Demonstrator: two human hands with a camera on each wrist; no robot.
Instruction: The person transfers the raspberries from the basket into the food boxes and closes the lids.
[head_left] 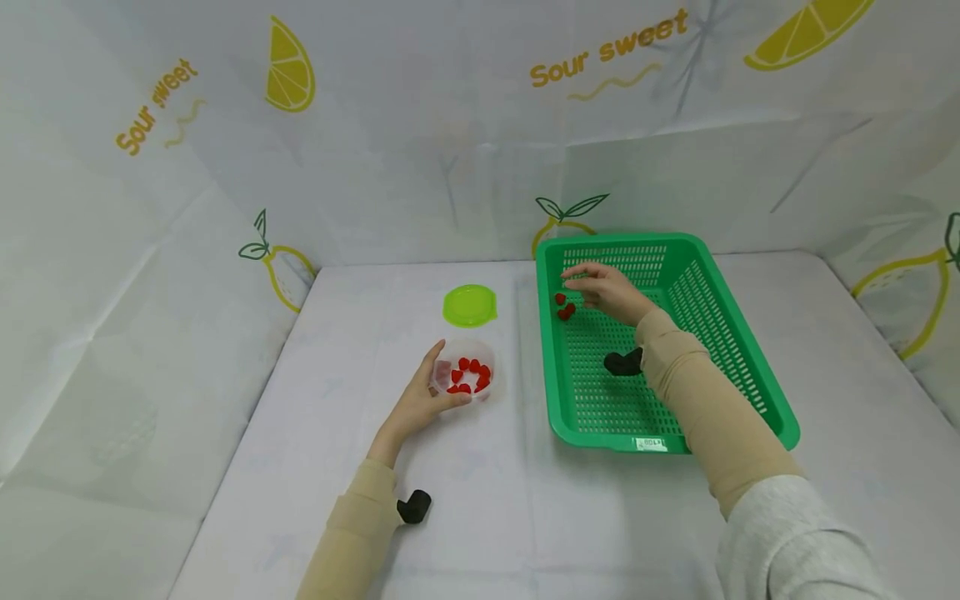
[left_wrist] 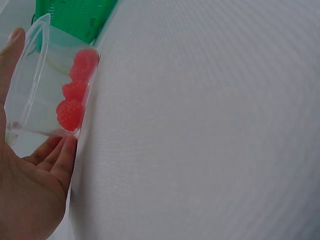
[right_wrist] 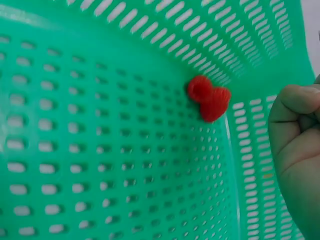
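Observation:
My left hand [head_left: 420, 404] holds a clear plastic cup [left_wrist: 37, 95] on the table, thumb at the rim and fingertips near the base. Several raspberries [head_left: 483, 373] lie in the bottom of the cup, and some show through its wall in the left wrist view. Over the far left part of a green plastic basket [head_left: 558, 417] is my right hand [head_left: 609, 292], fingers reaching left and nothing visible in them. Close below its fingertips are three raspberries [head_left: 567, 312]; in the right wrist view two raspberries [right_wrist: 212, 104] touch each other near the basket's corner.
A bright green round lid [head_left: 470, 306] lies flat behind the cup. White cloth with lemon prints [head_left: 450, 167] covers the table and rises as walls at the back and sides. The basket's slotted sides [head_left: 720, 325] stand around the right hand.

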